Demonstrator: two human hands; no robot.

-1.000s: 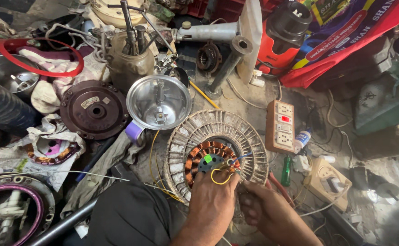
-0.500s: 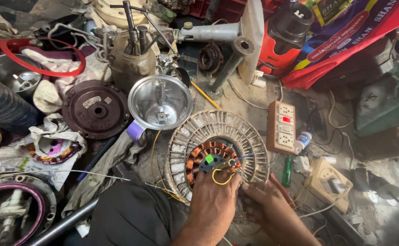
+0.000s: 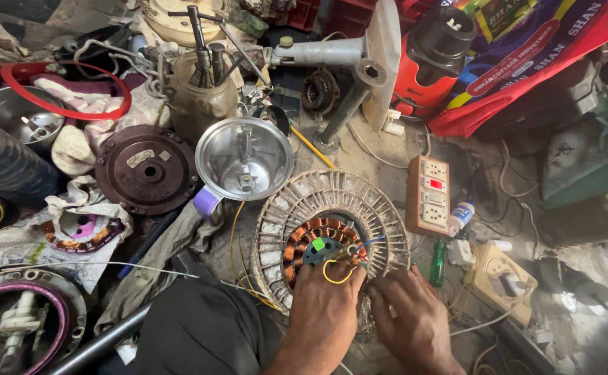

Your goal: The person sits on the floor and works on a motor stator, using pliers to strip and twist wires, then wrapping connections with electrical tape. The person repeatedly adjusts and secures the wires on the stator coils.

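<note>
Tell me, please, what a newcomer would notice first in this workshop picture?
Probably the round fan motor with copper windings, low in the middle, where the left hand and right hand rest on its near edge by a yellow wire loop. Behind it lies a shiny metal bowl, beside a dark round cover.

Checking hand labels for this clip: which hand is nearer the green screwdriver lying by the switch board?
Right. The right hand lies just left of the green screwdriver, slightly below it. The left hand rests farther left, on the motor winding.
</note>
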